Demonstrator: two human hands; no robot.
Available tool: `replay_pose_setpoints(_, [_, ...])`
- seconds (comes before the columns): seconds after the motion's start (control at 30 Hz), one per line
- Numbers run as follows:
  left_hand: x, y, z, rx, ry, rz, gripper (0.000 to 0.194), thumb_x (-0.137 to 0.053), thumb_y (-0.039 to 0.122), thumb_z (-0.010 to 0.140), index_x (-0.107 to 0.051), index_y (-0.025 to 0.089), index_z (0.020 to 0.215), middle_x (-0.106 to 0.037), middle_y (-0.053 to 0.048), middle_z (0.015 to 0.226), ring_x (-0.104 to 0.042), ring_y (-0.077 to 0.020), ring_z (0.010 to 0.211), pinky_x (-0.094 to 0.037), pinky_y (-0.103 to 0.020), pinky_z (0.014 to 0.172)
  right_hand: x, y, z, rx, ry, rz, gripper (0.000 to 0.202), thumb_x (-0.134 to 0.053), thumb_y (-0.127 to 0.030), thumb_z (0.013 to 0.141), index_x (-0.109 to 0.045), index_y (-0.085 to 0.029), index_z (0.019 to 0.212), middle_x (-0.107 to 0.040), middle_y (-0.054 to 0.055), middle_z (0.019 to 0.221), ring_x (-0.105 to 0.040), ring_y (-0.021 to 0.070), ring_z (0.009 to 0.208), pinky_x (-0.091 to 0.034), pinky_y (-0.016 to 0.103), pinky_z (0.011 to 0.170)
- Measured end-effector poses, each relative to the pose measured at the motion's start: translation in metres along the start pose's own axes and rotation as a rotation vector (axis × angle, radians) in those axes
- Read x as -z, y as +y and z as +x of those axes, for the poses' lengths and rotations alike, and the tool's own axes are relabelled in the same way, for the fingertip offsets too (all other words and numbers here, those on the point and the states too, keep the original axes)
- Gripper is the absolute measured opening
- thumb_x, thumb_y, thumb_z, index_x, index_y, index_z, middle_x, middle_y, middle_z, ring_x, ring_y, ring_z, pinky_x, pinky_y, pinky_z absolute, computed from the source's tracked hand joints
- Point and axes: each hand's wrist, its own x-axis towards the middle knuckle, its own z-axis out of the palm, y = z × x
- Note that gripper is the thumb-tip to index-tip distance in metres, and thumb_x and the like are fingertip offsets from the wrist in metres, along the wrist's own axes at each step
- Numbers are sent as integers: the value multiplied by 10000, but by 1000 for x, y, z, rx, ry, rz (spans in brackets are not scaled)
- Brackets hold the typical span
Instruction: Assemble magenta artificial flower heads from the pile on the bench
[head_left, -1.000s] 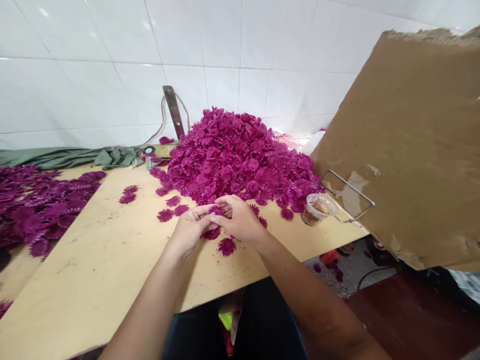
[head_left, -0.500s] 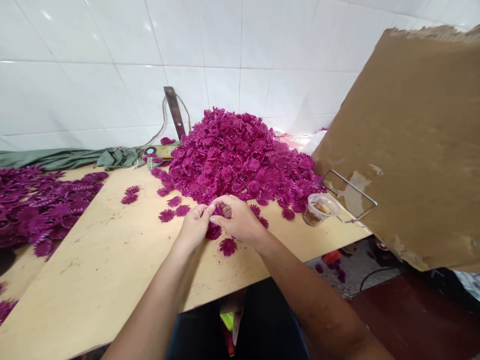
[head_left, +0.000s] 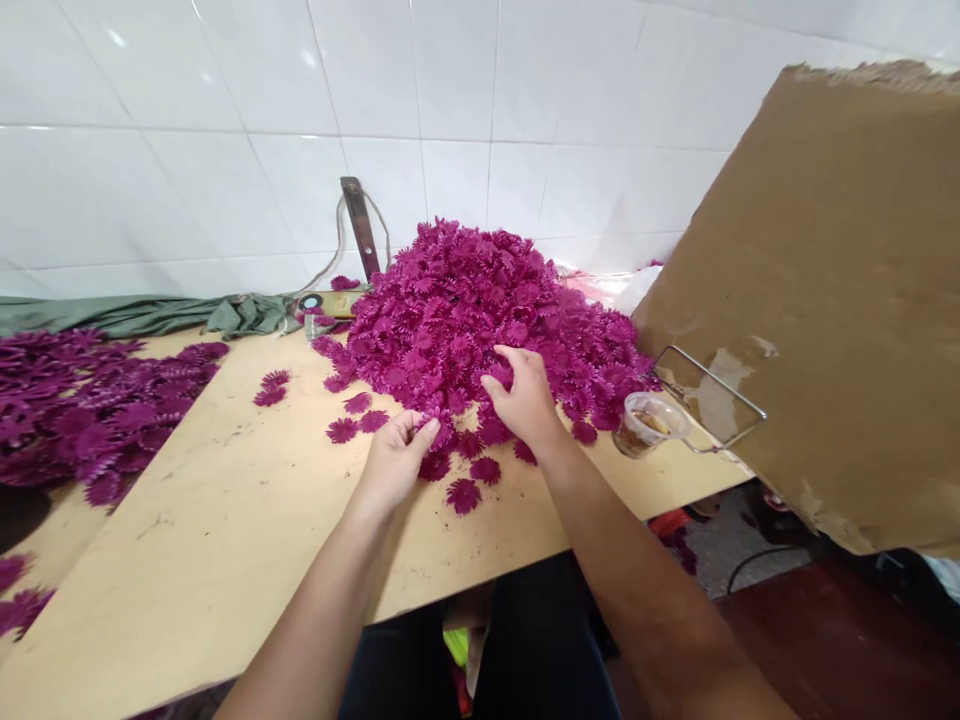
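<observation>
On the tabletop (head_left: 225, 520), the left hand (head_left: 390, 455) is pinching a flower (head_left: 444, 430); the right hand's (head_left: 526, 400) fingers are hovering parted at the twelve-o'clock pile (head_left: 450, 300), seemingly awaiting handling. Whether the nine-o'clock heap (head_left: 135, 412) is finished isn't showing.

Held flower (head_left: 445, 430) partly hidden; cardboard (head_left: 840, 290) cut off at the right edge

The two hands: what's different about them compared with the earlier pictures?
The right hand has parted from the left hand and moved forward and right, toward the flower heap, now open. The left hand still pinches a purple flower. The heap and plastic cup stayed put.
</observation>
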Motion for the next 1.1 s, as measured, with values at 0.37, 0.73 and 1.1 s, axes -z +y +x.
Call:
replay_pose_setpoints(0.37, [0,2,2,45,61,-79,494,-670,608,512,-475,155,497,-463,48,440,-383,-59,431,-309,-202,441,-23,-20,-34,-81,-513,395,43,-559,-169,689,-539,-163,727,-549,-30,630,-515,89,583,-445,236,594])
replay_pose_setpoints(0.73, [-1,5,-9,-17,-1,-70,371,-748,434,488,-565,152,646,-521,53,510,-426,-73,480,-346,-206,491,-19,-4,-6,-253,-197,480,47,-455,-197,754,-463,-177,713,-516,-25,634,-514,87,566,-437,222,540])
replay_pose_setpoints(1.1, [-3,-1,-4,100,84,-21,494,-605,625,584,-407,183,486,-387,61,397,-312,-58,381,-242,-216,407,-9,-21,-28,8,-557,304,191,-572,-270,733,-586,-172,896,-632,46,864,-599,147,804,-489,329,772])
